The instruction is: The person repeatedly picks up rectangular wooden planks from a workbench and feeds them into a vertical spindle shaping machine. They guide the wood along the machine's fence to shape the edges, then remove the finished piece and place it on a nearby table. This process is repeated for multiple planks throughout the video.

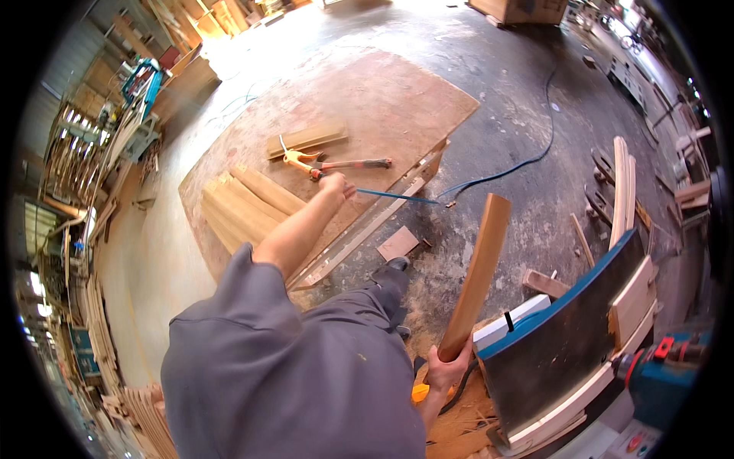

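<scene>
My left hand [334, 186] reaches over the low worktable [382, 84], its fingers closed on the blue air hose [394, 196] right behind an orange air blow gun [300, 159]. Whether the blow gun rests on the table or is lifted, I cannot tell. Just beyond that hand lies a hammer [355, 164] with a red and black handle. Low on my right, my right hand [448, 367] grips the lower end of a long, smooth wooden slat [478, 268], which stands up at a tilt. Several wooden slats [248, 203] lie side by side left of my left forearm, and a shorter wooden piece [310, 139] sits behind the blow gun.
A machine with a dark curved panel and blue edge [566, 306] stands close on my right, with sawdust [462, 417] beneath. The hose trails over the concrete floor [505, 115]. A wood offcut [397, 242] lies near my shoe [397, 263]. Stacked timber [99, 336] lines the left.
</scene>
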A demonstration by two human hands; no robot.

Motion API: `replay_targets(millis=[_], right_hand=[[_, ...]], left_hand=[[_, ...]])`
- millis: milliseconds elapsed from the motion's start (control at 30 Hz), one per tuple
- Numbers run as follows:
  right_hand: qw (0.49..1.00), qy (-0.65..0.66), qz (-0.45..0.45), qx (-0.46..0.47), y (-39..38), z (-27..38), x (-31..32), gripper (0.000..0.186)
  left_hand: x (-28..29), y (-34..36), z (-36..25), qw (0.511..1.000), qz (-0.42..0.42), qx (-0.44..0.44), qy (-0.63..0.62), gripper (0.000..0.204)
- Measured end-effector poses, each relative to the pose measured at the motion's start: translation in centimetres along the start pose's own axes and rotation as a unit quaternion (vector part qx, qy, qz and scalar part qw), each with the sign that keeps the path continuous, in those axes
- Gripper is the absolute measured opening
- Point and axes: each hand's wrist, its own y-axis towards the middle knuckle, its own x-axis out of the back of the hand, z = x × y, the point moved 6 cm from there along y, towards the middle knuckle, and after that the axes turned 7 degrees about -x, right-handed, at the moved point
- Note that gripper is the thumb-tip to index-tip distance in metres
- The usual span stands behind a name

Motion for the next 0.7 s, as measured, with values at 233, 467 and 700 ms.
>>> replay_targets(millis=[233,467,700], right_hand=[[1.000,0.010,-0.011,0.024,6.2,1.9,-0.8,0.095],[0.997,-0.044,-0.042,0.038,13.5,7.6,-4.7,0.094],[0.995,0.001,-0.062,0.076,16.6,13.2,-4.5,0.094]], left_hand=[[1.6,14.1,-6.8,0.930,-0.068,-0.239,0.272,0.025],[5.4,16.3,-8.6,0.972,-0.033,-0.231,0.024,0.035],[-18.6,0.0,-17.6,0.932,0.261,-0.225,0.115,0.048]])
